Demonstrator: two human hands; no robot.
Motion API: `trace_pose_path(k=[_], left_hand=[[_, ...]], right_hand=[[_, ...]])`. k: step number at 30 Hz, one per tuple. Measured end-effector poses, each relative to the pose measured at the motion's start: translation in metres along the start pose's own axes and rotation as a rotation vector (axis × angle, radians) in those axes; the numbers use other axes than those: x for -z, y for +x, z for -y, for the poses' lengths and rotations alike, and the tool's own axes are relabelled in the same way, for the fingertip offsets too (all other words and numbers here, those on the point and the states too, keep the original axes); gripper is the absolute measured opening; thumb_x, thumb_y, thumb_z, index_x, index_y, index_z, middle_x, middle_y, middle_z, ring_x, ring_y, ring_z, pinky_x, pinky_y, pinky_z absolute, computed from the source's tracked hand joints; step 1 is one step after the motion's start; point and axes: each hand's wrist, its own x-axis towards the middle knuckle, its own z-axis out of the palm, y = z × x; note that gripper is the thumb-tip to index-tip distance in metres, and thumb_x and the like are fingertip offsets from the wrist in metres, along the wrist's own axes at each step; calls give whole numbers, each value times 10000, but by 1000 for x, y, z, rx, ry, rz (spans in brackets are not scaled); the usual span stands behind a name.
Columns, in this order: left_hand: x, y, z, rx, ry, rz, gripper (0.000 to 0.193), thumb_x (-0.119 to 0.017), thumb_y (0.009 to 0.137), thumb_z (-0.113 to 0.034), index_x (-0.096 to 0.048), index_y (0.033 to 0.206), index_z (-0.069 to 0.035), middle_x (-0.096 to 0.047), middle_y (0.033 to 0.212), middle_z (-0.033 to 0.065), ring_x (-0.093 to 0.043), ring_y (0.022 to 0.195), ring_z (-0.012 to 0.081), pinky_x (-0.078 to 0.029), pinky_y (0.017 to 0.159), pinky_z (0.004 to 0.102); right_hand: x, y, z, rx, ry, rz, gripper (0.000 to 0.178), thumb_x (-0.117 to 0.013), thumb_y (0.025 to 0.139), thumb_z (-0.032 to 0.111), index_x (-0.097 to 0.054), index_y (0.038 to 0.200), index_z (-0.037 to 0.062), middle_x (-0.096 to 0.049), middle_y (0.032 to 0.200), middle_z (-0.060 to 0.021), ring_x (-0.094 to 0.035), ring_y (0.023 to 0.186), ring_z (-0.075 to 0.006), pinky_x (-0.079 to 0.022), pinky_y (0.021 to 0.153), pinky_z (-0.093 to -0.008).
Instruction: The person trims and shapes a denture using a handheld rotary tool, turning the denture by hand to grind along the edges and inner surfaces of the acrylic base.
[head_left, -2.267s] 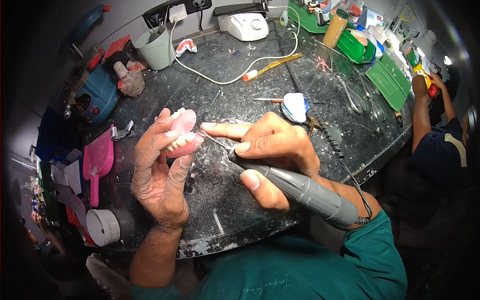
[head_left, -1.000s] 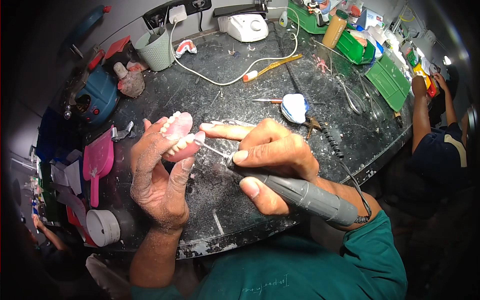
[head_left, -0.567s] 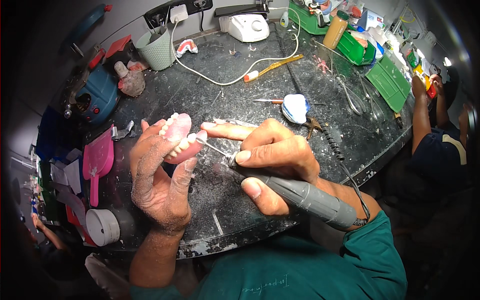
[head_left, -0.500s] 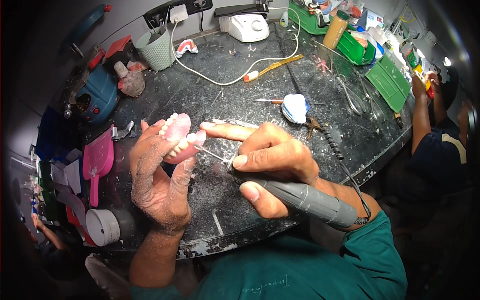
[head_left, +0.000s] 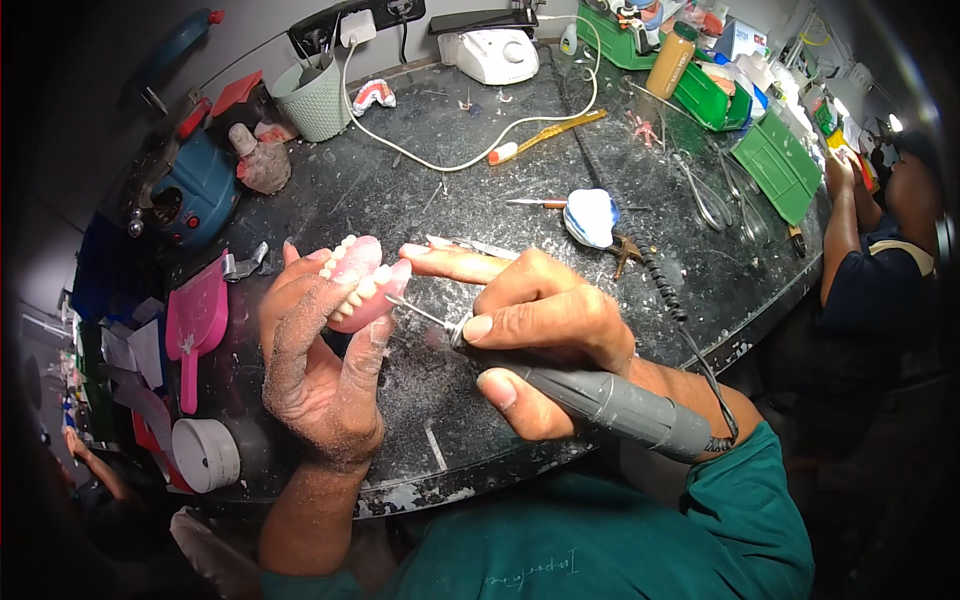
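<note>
Between the dusty fingers and thumb of my left hand (head_left: 322, 375) is a denture (head_left: 372, 305) with pink gums and cream teeth. Its tooth row faces up and to the left. My right hand (head_left: 555, 320) grips a dark grey rotary handpiece (head_left: 610, 405) like a pen, index finger stretched toward the denture. The thin metal bur (head_left: 420, 311) points at the pink edge of the denture; whether it touches, I cannot tell. A coiled black cord (head_left: 665, 290) runs from the handpiece's rear end toward the back of the table.
Pale dust covers the black table (head_left: 450, 390). Beyond my hands lie a white-and-blue lump (head_left: 590, 218), a toothbrush (head_left: 550, 135) and a white control box (head_left: 490, 57). Left are a pink dustpan (head_left: 195, 325) and a round white tub (head_left: 205, 455). A co-worker (head_left: 880, 230) sits at the right.
The denture has tilted slightly in my left hand, showing more of its pink outer side. My right hand and the handpiece have barely shifted. The co-worker's head has leaned into view.
</note>
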Motion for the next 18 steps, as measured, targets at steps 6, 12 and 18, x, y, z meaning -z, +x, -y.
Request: trace_pose_path(k=[6, 12, 18], left_hand=[[-1, 0, -1, 10, 1, -14, 372, -749, 805, -44, -635, 1158, -14, -640, 1172, 132, -560, 1166, 308, -284, 1142, 594], [0, 0, -2, 22, -5, -19, 375, -755, 790, -28, -639, 1146, -8, -639, 1120, 113, -579, 1127, 293, -333, 1116, 576], [-1, -3, -3, 74, -24, -36, 370, -757, 791, -31, -641, 1141, -4, -642, 1114, 113, -592, 1095, 273, -347, 1109, 566]], right_hand=[[-6, 2, -2, 44, -58, -96, 342, -689, 761, -26, -586, 1087, -24, -592, 856, -139, -661, 1101, -425, -459, 1041, -555], [-9, 1, -3, 30, -31, -141, 362, -696, 748, -34, -592, 1095, -25, -591, 896, -147, -649, 1116, -439, -451, 1045, -566], [-8, 0, -3, 28, -55, -123, 379, -702, 748, -36, -596, 1111, -13, -600, 922, -154, -639, 1137, -442, -447, 1052, -569]])
